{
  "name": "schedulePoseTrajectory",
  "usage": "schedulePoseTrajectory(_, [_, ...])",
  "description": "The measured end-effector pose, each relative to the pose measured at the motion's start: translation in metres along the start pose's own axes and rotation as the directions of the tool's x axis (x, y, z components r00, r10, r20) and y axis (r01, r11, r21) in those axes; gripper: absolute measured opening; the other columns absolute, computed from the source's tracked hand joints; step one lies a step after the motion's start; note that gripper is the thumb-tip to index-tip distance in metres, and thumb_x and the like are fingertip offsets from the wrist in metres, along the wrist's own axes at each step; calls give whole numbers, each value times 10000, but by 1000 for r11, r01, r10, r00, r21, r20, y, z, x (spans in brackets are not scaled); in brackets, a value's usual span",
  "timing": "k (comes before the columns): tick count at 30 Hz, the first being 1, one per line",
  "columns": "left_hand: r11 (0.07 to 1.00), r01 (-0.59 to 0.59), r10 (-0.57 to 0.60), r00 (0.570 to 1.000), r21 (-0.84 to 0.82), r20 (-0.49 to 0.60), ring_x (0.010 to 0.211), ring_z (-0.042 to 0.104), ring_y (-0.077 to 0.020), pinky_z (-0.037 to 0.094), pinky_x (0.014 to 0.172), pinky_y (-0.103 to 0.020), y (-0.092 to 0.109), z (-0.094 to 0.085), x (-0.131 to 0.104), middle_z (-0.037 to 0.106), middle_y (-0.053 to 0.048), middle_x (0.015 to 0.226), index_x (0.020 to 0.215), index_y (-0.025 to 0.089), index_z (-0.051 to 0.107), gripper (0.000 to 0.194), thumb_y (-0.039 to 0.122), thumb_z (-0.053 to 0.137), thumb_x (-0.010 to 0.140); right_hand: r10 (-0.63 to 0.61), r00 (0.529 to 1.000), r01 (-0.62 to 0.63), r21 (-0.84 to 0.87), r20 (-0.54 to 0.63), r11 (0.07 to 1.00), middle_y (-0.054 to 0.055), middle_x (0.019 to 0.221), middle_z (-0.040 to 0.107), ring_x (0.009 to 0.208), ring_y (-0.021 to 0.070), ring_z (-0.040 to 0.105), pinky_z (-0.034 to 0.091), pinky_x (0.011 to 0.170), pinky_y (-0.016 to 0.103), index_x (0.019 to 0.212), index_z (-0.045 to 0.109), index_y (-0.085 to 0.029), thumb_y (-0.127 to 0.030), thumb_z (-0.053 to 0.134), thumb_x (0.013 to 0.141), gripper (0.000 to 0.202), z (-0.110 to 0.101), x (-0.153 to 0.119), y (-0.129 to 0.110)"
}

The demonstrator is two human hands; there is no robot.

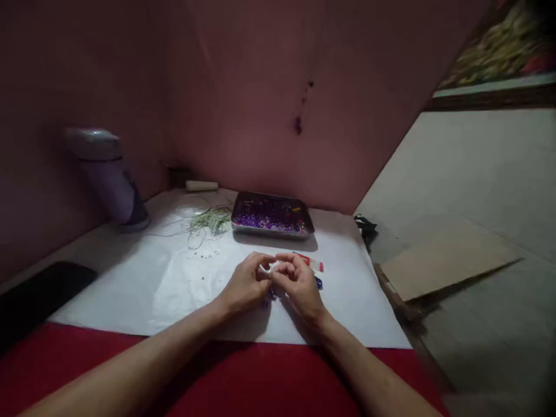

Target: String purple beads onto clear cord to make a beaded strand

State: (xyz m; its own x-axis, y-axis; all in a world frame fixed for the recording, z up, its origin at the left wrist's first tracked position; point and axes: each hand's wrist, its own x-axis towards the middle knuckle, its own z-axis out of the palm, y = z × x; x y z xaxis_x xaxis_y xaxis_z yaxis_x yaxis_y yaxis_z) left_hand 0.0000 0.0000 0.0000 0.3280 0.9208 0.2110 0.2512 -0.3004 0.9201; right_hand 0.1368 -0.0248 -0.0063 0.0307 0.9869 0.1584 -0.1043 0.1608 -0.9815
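My left hand (247,282) and my right hand (303,288) meet over the white sheet (174,295), fingertips almost touching. Both are closed in a pinch around something small, which the fingers mostly hide. Dark purple beads (272,294) show just below the fingertips; whether they hang from the held piece or lie on the sheet, I cannot tell. Partly behind my right hand lies a clear tube with red ends (316,264). A dark blue object (319,283) peeks out beside that hand. Beyond both hands stands a metal tray (273,233) of purple and mixed beads.
Tangled pale green thread (211,221) lies left of the tray, with several tiny beads (206,255) nearer me. A purple bottle (110,185) stands at the left wall. Behind is a whitish roll (201,186). Cardboard (449,260) lies at the right. A beaded string (298,124) hangs on the wall.
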Motion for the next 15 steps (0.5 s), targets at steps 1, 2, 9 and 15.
schedulePoseTrajectory(1, [1000,0,0,1000,-1,-18,795,579,-176,476,714,-334,0,-3,0,580,-76,987,993,149,593,336,163,575,658,-6,1000,6,-13,-1,1000,-53,664,557,599,104,519,416,582,242,984,494,-182,-176,631,722,296,0,1,-1])
schedulePoseTrajectory(2, [1000,0,0,1000,-4,-29,846,577,-190,471,748,-343,1,-5,1,583,-87,1012,1016,146,586,366,167,592,651,-11,1000,11,-23,-1,1000,-49,668,563,601,107,523,415,579,244,986,496,-183,-178,629,724,294,0,1,-1])
schedulePoseTrajectory(9, [998,36,-34,999,-60,32,809,595,-202,475,723,-348,-2,-6,2,642,-55,835,1066,159,581,426,189,637,645,-22,1000,22,-20,16,1000,-27,709,594,668,135,571,441,630,278,1000,496,-193,-196,629,738,294,0,0,-1])
schedulePoseTrajectory(15, [1000,22,-23,1000,-3,-21,723,600,-179,474,668,-316,-5,-1,1,650,-43,764,1018,166,614,375,147,617,643,-12,1000,12,-19,6,1000,-32,695,591,640,131,574,445,613,277,986,509,-193,-206,652,718,304,0,0,-2])
